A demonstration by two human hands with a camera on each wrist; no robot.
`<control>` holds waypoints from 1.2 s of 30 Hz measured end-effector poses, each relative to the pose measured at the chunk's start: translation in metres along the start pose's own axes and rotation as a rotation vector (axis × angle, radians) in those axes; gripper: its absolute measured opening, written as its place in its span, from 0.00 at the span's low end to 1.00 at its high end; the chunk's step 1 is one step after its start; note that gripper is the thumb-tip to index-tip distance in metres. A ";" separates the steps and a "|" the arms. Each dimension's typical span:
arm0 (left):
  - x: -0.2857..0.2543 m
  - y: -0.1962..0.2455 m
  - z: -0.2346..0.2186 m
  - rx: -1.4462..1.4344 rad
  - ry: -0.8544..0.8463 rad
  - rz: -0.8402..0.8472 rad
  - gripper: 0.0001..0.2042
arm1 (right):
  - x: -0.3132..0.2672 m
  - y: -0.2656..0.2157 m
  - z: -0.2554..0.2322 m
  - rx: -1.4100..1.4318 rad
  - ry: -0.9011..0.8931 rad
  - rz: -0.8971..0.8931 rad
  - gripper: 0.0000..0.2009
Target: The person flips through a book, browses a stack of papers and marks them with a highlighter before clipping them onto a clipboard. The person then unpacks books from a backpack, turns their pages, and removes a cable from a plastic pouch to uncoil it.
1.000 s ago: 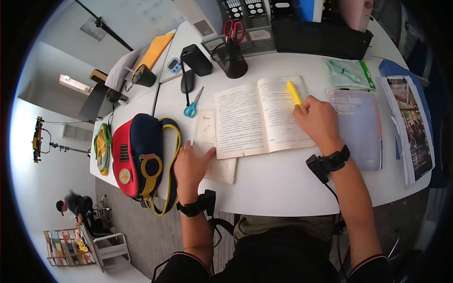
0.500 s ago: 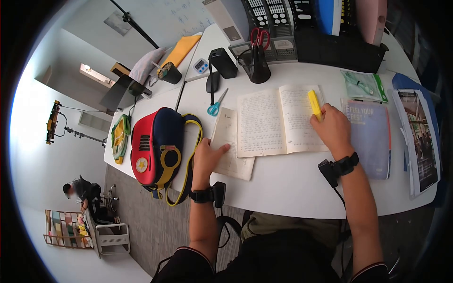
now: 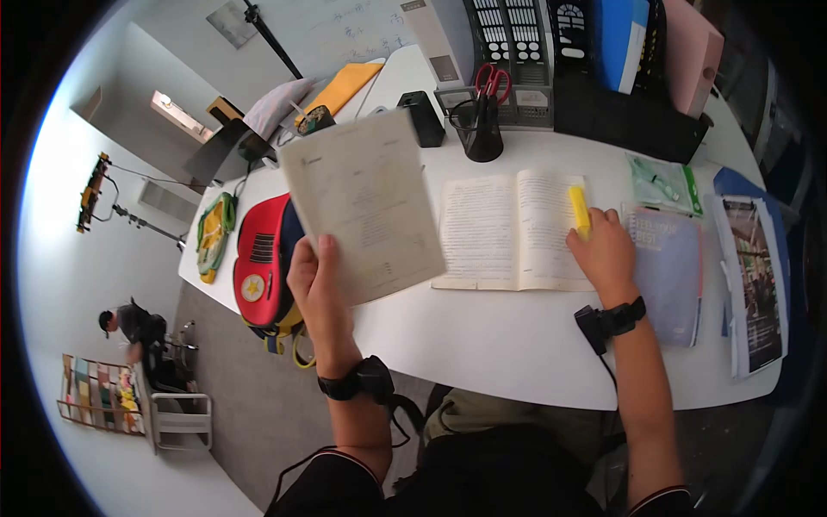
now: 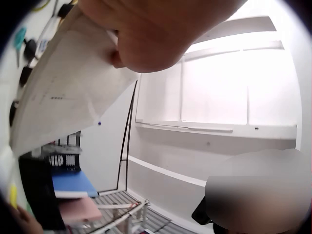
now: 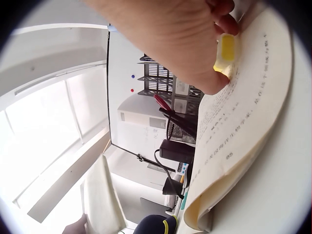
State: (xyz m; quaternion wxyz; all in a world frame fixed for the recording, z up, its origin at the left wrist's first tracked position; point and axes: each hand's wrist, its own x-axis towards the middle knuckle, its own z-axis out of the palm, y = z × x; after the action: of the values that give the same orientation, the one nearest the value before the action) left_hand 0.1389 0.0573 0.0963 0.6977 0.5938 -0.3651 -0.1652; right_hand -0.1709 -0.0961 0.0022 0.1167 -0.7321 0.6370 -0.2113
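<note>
My left hand (image 3: 323,293) grips a thin, worn paperback book (image 3: 366,207) by its lower left edge, thumb across the printed face. That book is raised and tilted above the desk, overlapping part of the school bag in the head view. My right hand (image 3: 607,254) pinches a yellow highlighter (image 3: 578,209) over the right page of an open book (image 3: 476,237). In the right wrist view the highlighter's end (image 5: 227,47) shows between thumb and fingers, close to the printed page.
A red and navy school bag (image 3: 263,258) stands at the left. Behind the books is a pen cup (image 3: 482,142) with red scissors. Teal scissors (image 4: 19,39) show in the left wrist view. Right lie a purple notebook (image 3: 668,276), a bagged cable (image 3: 659,181) and papers (image 3: 749,284).
My left hand has picked the paperback up from the desk, raising it and turning its face toward the head camera. My right hand stays at the open book, still holding the highlighter.
</note>
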 end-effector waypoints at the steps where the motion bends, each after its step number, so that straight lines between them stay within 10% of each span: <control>1: -0.001 -0.003 0.009 -0.155 -0.081 -0.063 0.12 | -0.001 0.000 0.000 -0.028 0.009 -0.012 0.20; 5: -0.008 -0.027 0.076 -0.531 -0.197 -0.317 0.12 | 0.003 0.000 -0.002 0.281 0.229 -0.248 0.21; 7: -0.013 -0.037 0.107 -0.583 -0.231 -0.360 0.13 | 0.003 -0.005 -0.016 0.511 0.110 -0.221 0.24; 9: -0.021 -0.045 0.134 -0.649 -0.317 -0.433 0.15 | 0.002 -0.001 -0.023 1.549 -0.425 -0.032 0.27; 12: -0.032 -0.057 0.159 -0.707 -0.323 -0.464 0.18 | -0.015 -0.007 -0.027 1.725 -0.333 0.079 0.27; 36: -0.035 -0.092 0.150 -1.141 -0.625 -0.853 0.25 | -0.015 0.026 -0.014 1.818 -0.432 0.188 0.31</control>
State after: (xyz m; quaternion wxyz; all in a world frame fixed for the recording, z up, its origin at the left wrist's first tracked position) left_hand 0.0277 -0.0477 0.0026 0.6364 0.1579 -0.1434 -0.7413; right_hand -0.2019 -0.0841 0.0011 0.7762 -0.3290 0.2485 -0.4769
